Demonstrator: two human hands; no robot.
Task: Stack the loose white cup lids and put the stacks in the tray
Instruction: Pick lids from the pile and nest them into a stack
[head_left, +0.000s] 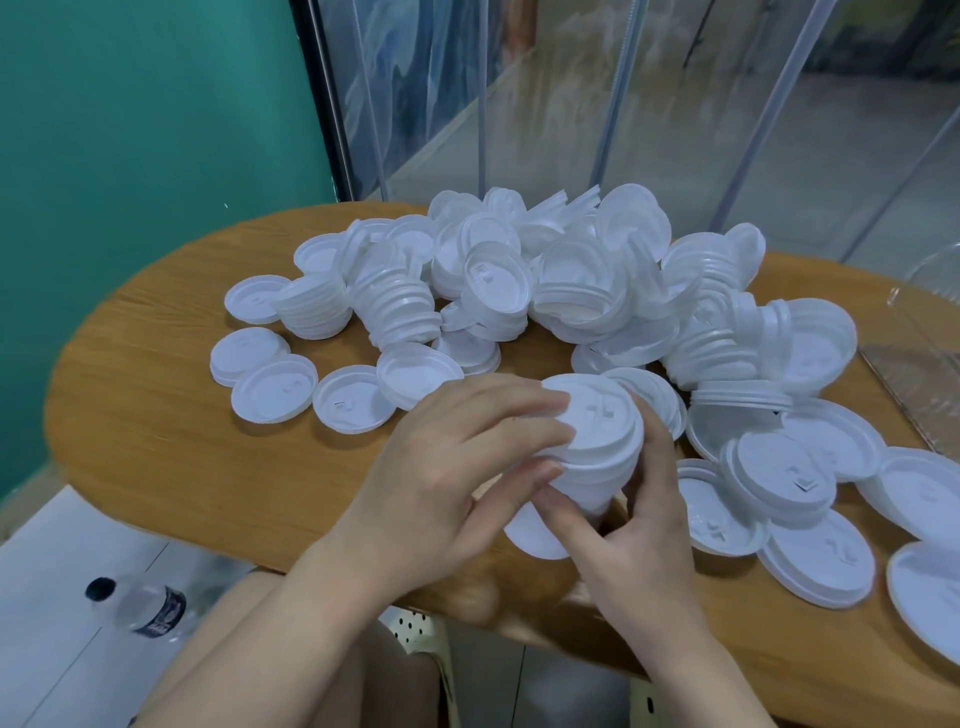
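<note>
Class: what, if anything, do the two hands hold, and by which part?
Both hold one stack of lids: the left hand grips its top and left side, the right hand its lower right side.

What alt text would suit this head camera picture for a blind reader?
Both hands, left hand and right hand, grip a stack of white lids over a wooden table strewn with loose lids.
</note>
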